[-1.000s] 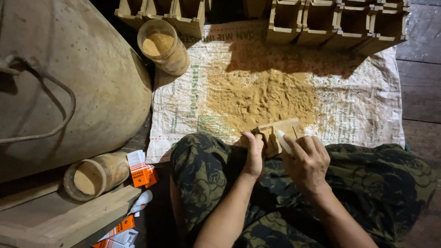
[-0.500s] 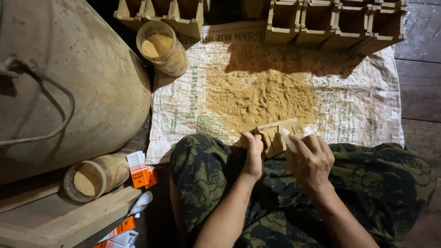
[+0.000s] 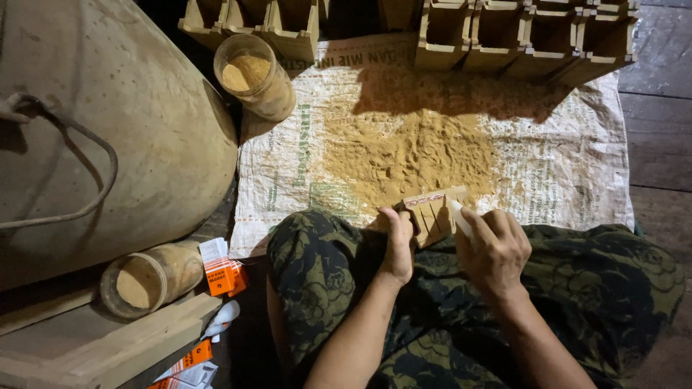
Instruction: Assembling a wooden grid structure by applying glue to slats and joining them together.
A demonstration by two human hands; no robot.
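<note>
left hand (image 3: 398, 248) grips small slotted wooden mould (image 3: 435, 214) at frame centre over powder heap (image 3: 411, 155) on woven sack (image 3: 555, 158), right hand (image 3: 494, 248) clenched on pale stick (image 3: 459, 215) at its slots, looks mid-packing, needs steady pressure.

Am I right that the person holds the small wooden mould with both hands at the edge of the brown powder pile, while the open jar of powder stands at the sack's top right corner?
Not quite: the head view shows the open jar of powder at the sack's top left corner, not the right. The rest holds: the left hand and right hand hold the small wooden mould at the edge of the powder pile.
</note>
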